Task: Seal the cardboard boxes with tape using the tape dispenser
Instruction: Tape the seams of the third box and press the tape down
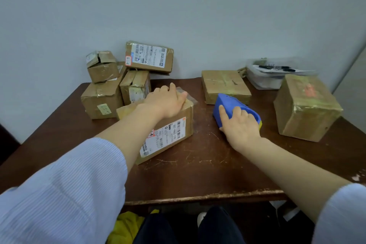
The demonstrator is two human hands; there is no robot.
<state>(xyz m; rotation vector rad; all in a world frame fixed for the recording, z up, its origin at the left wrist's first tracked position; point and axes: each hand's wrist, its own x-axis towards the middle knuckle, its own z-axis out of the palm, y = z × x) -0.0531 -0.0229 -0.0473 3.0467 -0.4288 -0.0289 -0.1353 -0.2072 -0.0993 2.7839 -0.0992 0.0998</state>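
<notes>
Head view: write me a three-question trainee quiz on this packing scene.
1. True or false: the right hand grips the blue tape dispenser.
2. The left hand rests on: A) the labelled cardboard box, B) the blue tape dispenser, C) the right hand.
3. Fill in: the blue tape dispenser sits on the ____.
Key: 1 true; 2 A; 3 wooden table.

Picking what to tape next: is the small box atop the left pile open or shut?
Partly open. The small box has its top flaps standing raised with a dark gap between them, not lying flat.
</notes>
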